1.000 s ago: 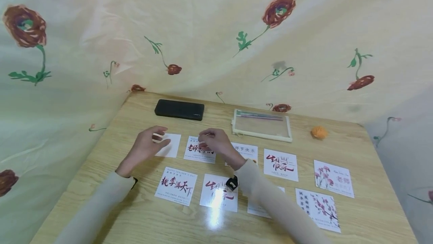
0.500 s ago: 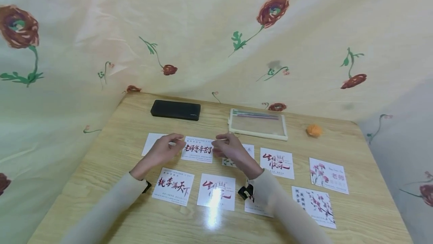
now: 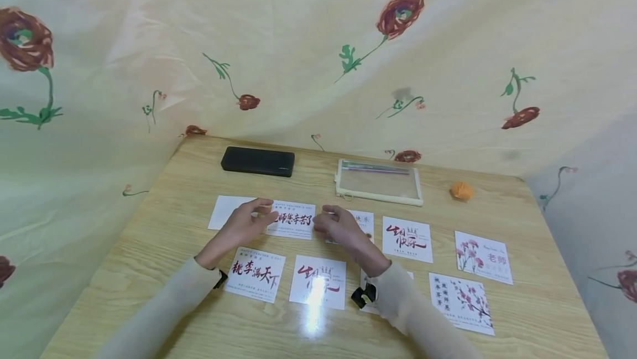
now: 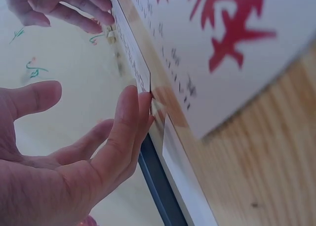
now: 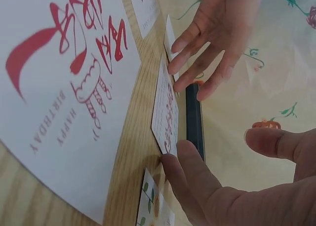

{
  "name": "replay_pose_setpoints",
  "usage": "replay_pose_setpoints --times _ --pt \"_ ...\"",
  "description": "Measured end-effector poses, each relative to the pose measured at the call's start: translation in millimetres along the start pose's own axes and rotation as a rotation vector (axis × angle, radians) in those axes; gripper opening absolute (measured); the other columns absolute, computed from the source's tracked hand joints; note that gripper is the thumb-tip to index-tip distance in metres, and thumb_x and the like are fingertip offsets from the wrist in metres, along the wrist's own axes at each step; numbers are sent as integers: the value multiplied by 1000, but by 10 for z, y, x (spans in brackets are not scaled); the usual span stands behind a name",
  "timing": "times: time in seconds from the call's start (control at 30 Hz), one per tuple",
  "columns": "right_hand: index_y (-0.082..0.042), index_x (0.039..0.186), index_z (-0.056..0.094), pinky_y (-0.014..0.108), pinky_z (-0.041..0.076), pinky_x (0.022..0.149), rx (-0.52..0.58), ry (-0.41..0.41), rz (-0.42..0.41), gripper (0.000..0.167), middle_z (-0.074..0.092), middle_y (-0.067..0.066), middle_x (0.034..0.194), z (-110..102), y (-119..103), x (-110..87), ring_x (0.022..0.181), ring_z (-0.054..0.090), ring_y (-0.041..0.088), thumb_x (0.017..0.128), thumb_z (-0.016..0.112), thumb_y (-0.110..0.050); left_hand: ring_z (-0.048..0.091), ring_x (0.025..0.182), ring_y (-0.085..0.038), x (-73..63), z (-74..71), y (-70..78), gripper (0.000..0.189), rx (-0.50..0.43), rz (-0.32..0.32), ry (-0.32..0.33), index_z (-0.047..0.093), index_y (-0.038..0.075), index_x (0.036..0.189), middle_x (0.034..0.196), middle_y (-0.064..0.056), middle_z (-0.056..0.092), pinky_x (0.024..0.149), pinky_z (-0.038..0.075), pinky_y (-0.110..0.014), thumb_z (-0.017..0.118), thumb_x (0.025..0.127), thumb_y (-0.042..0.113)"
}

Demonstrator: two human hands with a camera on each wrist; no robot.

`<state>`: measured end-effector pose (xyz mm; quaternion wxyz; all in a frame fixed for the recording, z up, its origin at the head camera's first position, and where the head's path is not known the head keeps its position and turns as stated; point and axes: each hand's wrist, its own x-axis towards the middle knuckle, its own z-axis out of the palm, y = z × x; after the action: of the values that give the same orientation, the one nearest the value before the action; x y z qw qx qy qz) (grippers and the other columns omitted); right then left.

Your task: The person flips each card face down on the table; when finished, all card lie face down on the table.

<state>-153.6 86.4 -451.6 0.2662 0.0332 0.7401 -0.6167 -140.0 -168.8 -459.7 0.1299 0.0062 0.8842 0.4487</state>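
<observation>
Card (image 3: 292, 222): toward desk (image 3: 527, 237) back edge, left half, roughly squared to it.
Left hand (image 3: 240, 230): loosely spread, gripping nothing, at card's left side.
Right hand (image 3: 345, 232): likewise, right side; neither clearly nearer.

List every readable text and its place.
"桃李满天下": front-left card
"生日快乐": front birthday card
"HAPPY BIRTHDAY": same card
"生日快乐": rear birthday card
"师您辛苦了": rear card second from left
"快乐": yellow-flower card
"老师": pink-flower card
"桃李芬芳": blossom card
"谢师恩": same card
Black case, remaining print: too small or hidden.
</observation>
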Motion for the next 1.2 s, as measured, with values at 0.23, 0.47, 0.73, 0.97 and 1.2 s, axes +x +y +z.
replay_pose_setpoints --times 0.23,0.47,0.73,0.97,1.2 --pt "3 159 32 44 53 111 38 4 17 66 58 27 146 11 40 9 132 63 39 104 59 -22 70 113 -35 -10 59 31 50 17 -6 29 57 4 147 136 -21 67 84 61 -38 63 105 32" --pt "2 159 33 42 56 108 53 20 25 66 61 26 142 8 55 20 127 66 36 104 59 -22 68 122 -41 -52 93 31 51 4 13 33 56 5 148 139 -22 65 98 59 -50 63 105 32" --pt "1 158 35 36 59 99 109 -3 -8 62 63 26 136 -22 47 34 117 68 31 104 58 -18 66 126 -42 -96 157 38 56 20 27 20 54 7 150 145 -24 62 104 56 -55 59 107 41" --pt "-2 150 50 33 59 95 139 -21 -35 46 64 23 134 -34 29 62 104 69 20 107 55 -18 63 130 -44 -131 192 117 58 21 33 -4 53 8 151 147 -23 60 108 52 -57 53 108 47" --pt "0 141 58 36 61 98 168 -31 -59 35 66 22 129 2 53 92 96 72 16 107 53 -9 63 130 -38 -181 248 218 68 37 -7 -13 53 14 152 147 -18 62 100 56 -54 55 103 61"
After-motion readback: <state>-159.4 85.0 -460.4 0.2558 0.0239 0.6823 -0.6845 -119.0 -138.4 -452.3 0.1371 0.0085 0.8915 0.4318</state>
